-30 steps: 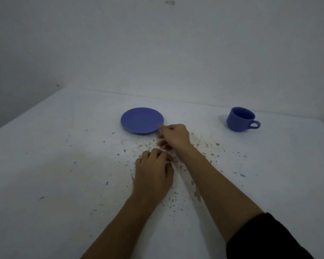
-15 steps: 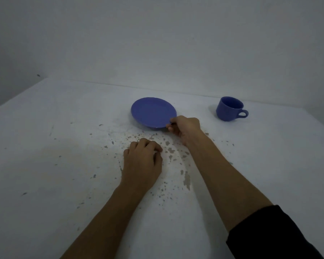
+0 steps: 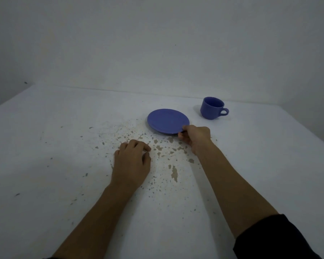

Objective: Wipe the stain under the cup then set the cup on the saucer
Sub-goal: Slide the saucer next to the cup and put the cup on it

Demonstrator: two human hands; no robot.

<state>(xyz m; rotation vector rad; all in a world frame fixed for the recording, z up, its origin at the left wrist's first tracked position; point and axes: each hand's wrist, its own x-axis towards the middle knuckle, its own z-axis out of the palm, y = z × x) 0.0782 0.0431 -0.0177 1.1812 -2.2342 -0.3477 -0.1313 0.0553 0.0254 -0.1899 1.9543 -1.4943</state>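
Note:
A blue saucer (image 3: 166,120) lies on the white table (image 3: 45,146), a little past the middle. My right hand (image 3: 195,138) pinches its near right rim. The blue cup (image 3: 211,108) stands upright to the right of the saucer and farther back, its handle pointing right, apart from both hands. My left hand (image 3: 132,163) rests palm down on the table with its fingers curled; whether anything lies under it is hidden. Brown specks and patches of stain (image 3: 174,172) are scattered over the table between and around my hands.
A plain white wall (image 3: 157,43) rises behind the table's far edge. The table's left edge runs diagonally at the far left. A dark sleeve (image 3: 273,238) covers my right upper arm at the bottom right.
My right hand has gone from the stained patch to the saucer's near right rim and closed on it. The left hand stays pressed on the table. The view has shifted.

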